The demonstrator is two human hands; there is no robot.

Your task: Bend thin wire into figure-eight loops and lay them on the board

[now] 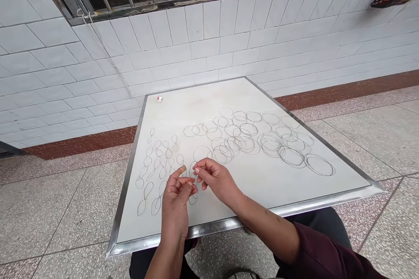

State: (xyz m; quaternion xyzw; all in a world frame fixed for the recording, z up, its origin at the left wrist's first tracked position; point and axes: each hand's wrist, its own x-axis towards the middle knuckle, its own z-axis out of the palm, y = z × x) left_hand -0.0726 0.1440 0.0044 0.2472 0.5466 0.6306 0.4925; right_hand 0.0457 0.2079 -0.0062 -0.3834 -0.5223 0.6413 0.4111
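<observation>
While my left hand [178, 189] and right hand [218, 178] nearly meet over a white table [278, 189], I watch from afar as a thin wire [193, 204] shows at and below their fingertips, near the table's 6 o'clock edge. The left appears pinched on it, thumb against finger, index raised toward 2 o'clock; the right brings thumb and fingertips together in a similar pinch, though strands this fine are hard to trace through either grip. Light and springy, I judge, the wire should bend readily and kink under a hard squeeze; I would take it by the narrow waist, with fingertips alone. Its long axis seems to run from 12 to 6 o'clock, a rounded lobe pointing toward 6. Between 8 and 10 o'clock lie wire eights [145, 199], their axes ranging from 11–5 to 1–7; toward 2 o'clock, loops [245, 143] overlap, too round to point anywhere.
</observation>
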